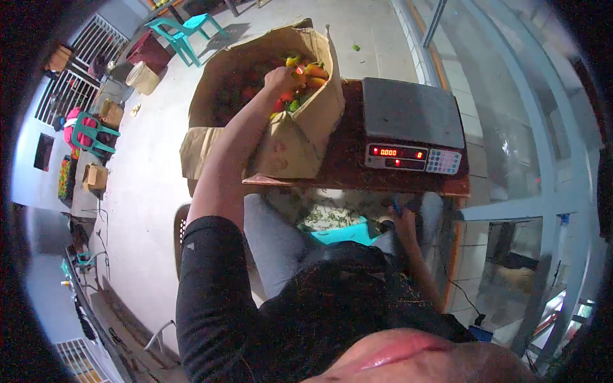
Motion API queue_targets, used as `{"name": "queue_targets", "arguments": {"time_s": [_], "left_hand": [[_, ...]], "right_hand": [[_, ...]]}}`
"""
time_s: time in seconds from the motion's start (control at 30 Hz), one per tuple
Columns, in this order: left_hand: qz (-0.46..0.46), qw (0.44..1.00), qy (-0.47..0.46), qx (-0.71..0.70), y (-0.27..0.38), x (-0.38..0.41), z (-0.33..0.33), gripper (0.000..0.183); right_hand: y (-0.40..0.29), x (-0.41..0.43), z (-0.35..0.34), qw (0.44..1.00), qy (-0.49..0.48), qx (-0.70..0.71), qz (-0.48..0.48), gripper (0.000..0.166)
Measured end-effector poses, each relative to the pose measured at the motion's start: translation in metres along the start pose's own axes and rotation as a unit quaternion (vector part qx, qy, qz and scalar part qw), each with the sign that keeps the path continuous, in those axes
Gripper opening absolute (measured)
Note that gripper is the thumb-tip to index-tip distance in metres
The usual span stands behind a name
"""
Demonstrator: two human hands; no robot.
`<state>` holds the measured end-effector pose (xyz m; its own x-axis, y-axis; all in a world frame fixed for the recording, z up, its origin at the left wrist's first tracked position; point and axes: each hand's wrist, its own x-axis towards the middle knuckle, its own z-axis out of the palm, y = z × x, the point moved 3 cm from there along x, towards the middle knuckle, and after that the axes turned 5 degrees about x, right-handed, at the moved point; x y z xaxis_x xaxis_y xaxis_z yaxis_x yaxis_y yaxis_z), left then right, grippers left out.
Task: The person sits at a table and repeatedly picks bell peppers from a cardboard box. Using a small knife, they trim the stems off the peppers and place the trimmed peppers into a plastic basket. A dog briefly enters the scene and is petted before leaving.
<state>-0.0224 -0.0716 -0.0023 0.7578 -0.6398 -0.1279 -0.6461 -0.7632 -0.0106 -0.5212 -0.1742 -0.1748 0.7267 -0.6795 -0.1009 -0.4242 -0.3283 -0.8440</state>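
My left hand [280,80] reaches into a large open cardboard box [299,153]. Its curled fingers are at the orange, red, yellow and green peppers [316,73]; whether they grip one is hidden. The box stands on a dark reddish-brown table [345,179]. Lower down on the right, beside my leg, my right hand [408,222] is closed around a small blue object [396,207], perhaps a tool handle, which is too dim to name. Between my legs, a turquoise plastic thing [342,233] lies near scattered green pepper stems [330,215].
A digital weighing scale [412,115] with a lit red display occupies the table's right side. Glass panels in a grey frame [543,143] rise at the right. Further off are a turquoise plastic chair [184,33], a white bucket [142,78] and a loose green pepper [356,47] on the floor.
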Motion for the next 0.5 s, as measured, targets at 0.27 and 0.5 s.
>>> {"name": "queue_targets", "arguments": {"time_s": [0.27, 0.5], "left_hand": [[-0.012, 0.99, 0.124, -0.072, -0.014, -0.023, -0.039, 0.057], [0.087, 0.93, 0.246, -0.259, -0.013, -0.159, -0.093, 0.062]], "right_hand": [[0.048, 0.004, 0.01, 0.988, 0.052, -0.102, -0.108, 0.033], [-0.086, 0.005, -0.004, 0.995, -0.009, -0.02, -0.093, 0.021]]}}
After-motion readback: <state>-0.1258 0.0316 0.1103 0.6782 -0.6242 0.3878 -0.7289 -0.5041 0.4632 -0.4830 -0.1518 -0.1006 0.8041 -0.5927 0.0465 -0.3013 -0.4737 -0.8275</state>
